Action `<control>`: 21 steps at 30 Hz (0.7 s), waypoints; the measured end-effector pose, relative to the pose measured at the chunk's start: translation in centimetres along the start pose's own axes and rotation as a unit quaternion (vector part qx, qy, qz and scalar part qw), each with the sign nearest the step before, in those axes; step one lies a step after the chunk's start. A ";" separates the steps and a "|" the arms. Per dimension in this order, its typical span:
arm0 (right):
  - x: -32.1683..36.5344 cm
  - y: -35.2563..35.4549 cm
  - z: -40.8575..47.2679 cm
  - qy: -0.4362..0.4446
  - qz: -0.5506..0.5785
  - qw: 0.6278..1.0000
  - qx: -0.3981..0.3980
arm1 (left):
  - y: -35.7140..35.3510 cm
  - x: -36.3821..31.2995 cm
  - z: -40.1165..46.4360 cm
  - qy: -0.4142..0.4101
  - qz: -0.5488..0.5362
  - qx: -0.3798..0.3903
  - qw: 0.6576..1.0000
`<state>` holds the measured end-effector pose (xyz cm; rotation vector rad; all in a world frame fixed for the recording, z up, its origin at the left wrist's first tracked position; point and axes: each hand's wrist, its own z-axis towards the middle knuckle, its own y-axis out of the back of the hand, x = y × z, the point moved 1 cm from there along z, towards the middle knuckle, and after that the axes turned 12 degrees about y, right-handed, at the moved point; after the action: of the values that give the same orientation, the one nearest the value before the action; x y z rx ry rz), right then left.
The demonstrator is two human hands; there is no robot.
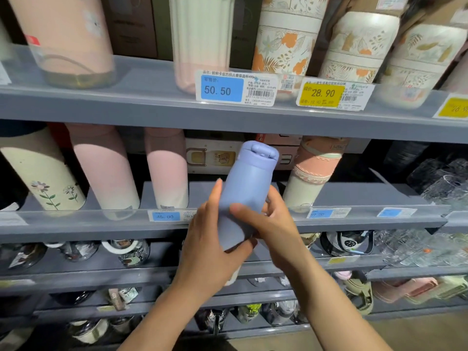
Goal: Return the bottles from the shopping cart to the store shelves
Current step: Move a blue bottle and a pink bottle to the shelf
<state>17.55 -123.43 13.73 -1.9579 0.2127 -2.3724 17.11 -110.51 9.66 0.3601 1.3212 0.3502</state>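
A lavender-blue bottle (247,188) with a matching lid is held upright in front of the middle shelf (354,224), at a gap between a pink bottle (168,171) and a cream-and-pink bottle (307,178). My left hand (210,247) grips its lower body and base from the left. My right hand (271,224) wraps around its right side, thumb across the front. The shopping cart is out of view.
The upper shelf (152,105) carries pink and floral bottles behind price tags. Cream flowered and pink bottles stand at the left of the middle shelf, clear glassware (440,183) at its right. Lower shelves (126,272) hold glass bottles and cups.
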 end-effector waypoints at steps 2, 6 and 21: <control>0.2 0.2 1.3 -0.025 -0.014 1.000 -0.007 | 1.1 0.9 0.1 0.030 -0.054 0.023 0.998; 0.2 0.5 4.0 -0.053 0.011 0.996 -0.066 | 3.1 4.3 0.5 0.034 0.077 -0.073 0.994; 0.0 -0.3 7.8 0.035 0.081 0.981 -0.174 | 1.7 8.7 2.2 -0.122 0.365 -0.200 0.901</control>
<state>25.25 -123.68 15.21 -1.8953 0.8096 -2.4294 20.97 -105.23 3.31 0.5228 0.7955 1.1526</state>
